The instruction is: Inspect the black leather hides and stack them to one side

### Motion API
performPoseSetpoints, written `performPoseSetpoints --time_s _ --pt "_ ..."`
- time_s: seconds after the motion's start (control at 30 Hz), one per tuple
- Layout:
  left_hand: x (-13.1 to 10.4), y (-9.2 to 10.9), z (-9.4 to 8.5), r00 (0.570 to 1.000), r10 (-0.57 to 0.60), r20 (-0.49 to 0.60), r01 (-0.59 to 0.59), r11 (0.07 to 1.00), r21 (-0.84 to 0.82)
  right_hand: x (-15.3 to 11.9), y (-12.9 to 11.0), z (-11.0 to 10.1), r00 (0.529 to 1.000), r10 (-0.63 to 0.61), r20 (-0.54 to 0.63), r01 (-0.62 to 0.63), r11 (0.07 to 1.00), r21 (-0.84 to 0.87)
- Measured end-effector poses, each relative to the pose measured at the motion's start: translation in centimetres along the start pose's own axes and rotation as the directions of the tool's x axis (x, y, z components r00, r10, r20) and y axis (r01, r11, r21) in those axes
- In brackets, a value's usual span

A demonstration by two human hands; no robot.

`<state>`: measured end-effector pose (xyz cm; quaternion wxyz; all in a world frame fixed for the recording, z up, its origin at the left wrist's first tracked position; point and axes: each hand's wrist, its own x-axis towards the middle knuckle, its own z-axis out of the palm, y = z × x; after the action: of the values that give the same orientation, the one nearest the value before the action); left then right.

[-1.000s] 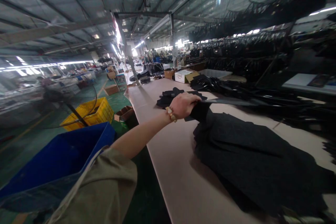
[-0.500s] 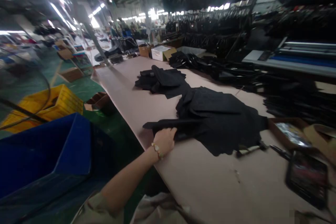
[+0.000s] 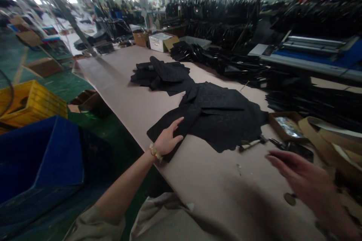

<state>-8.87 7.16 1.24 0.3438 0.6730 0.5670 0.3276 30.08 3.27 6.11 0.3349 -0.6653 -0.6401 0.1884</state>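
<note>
My left hand (image 3: 169,138), with a bracelet at the wrist, rests on a black fabric piece (image 3: 160,122) at the table's near left edge. Its fingers are spread over the cloth. That piece touches a larger heap of black fabric pieces (image 3: 226,120), some showing a faint line pattern. My right hand (image 3: 302,177) hovers at the right, slightly blurred. Its thumb and fingers come together at the tips; whatever they may hold cannot be made out. Just behind it lies a dark flat device (image 3: 301,152), partly hidden. A small round disc (image 3: 290,199) sits beside it.
A second black fabric pile (image 3: 162,75) lies farther back on the table (image 3: 118,79). At the right stand a box of shiny small parts (image 3: 288,126) and a tan strap roll (image 3: 322,131). Blue (image 3: 62,154) and yellow (image 3: 53,101) bins stand left on the floor.
My right hand has come into view at the right, near the dark device, which now sits farther back. The fabric under my left hand has flattened out, and its fingers have spread. My view has shifted.
</note>
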Motion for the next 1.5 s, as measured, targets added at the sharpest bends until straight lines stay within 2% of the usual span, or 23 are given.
performPoseSetpoints --time_s 0.03,0.1,0.13,0.2,0.3,0.43,0.67,0.73,0.87,0.97,1.03,1.3,1.5 --pt "-0.3 0.3 0.7 1.000 0.021 -0.010 -0.021 0.999 -0.049 0.4 -0.9 2.4 0.990 -0.030 0.138 0.013 0.993 0.119" --pt "-0.8 1.0 2.1 0.999 0.028 -0.034 -0.031 0.994 -0.107 0.9 -3.2 7.5 0.895 -0.119 0.430 -0.055 0.927 0.371" --pt "-1.2 1.4 2.8 0.999 0.017 -0.047 -0.022 0.992 -0.122 1.0 -4.4 9.9 0.857 -0.153 0.492 -0.123 0.866 0.484" --pt "-1.9 2.2 3.9 0.998 -0.010 -0.069 -0.001 0.988 -0.155 1.2 -6.1 13.7 0.822 -0.180 0.540 -0.269 0.713 0.647" --pt "-2.8 3.1 5.2 0.990 -0.046 -0.132 0.018 0.978 -0.208 1.2 -6.8 16.6 0.787 -0.228 0.574 -0.383 0.549 0.743" --pt "-3.6 3.4 6.4 0.979 -0.056 -0.198 0.015 0.979 -0.204 0.9 -5.3 17.3 0.763 -0.232 0.603 -0.458 0.464 0.758" --pt "-3.9 3.3 7.7 0.981 -0.010 -0.192 -0.021 0.987 -0.159 0.3 -4.3 17.6 0.767 -0.211 0.606 -0.550 0.270 0.790" --pt "-4.1 3.4 7.9 0.984 0.015 -0.175 -0.042 0.988 -0.149 0.3 -4.2 17.5 0.767 -0.204 0.608 -0.560 0.250 0.790" --pt "-4.4 3.5 8.3 0.986 0.061 -0.156 -0.082 0.988 -0.129 0.4 -4.1 17.1 0.768 -0.180 0.615 -0.532 0.355 0.768" --pt "-4.6 3.4 8.4 0.984 0.045 -0.170 -0.067 0.990 -0.126 0.5 -4.2 16.7 0.782 -0.172 0.599 -0.476 0.455 0.752" --pt "-4.7 3.4 8.5 0.984 0.025 -0.175 -0.046 0.992 -0.118 0.5 -4.3 16.6 0.787 -0.163 0.596 -0.461 0.486 0.743" --pt "-4.6 3.4 8.6 0.975 -0.102 -0.197 0.083 0.991 -0.102 0.4 -4.4 16.7 0.778 -0.146 0.611 -0.486 0.474 0.734" --pt "-4.8 3.5 8.1 0.981 -0.056 -0.187 0.052 0.998 -0.025 0.3 -4.4 16.9 0.750 -0.155 0.644 -0.514 0.476 0.713"
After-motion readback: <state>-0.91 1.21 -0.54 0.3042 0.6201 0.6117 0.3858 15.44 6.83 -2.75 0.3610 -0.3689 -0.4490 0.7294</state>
